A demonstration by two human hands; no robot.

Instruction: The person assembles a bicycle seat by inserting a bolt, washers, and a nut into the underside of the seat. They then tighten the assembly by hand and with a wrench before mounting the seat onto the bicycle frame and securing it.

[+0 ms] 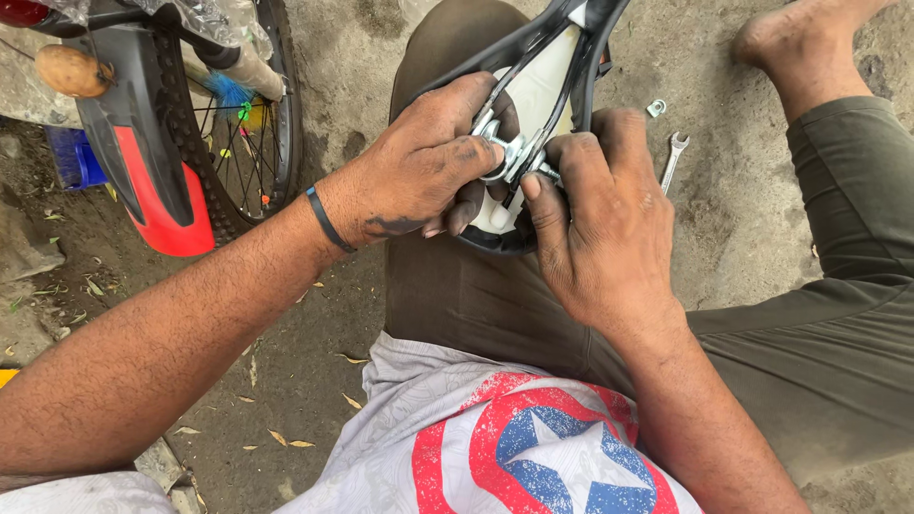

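An upturned bicycle saddle, black with a white underside and metal rails, rests on my left thigh. My left hand grips the silver clamp on the rails, thumb and fingers wrapped round it. My right hand presses on the same clamp from the other side, its fingers curled over the bolt end. Both hands are smeared with grease. A thin black band sits on my left wrist.
A small spanner and a small metal nut lie on the sandy ground right of the saddle. A bicycle wheel with a red and black mudguard stands at the upper left. My bare foot is at the upper right.
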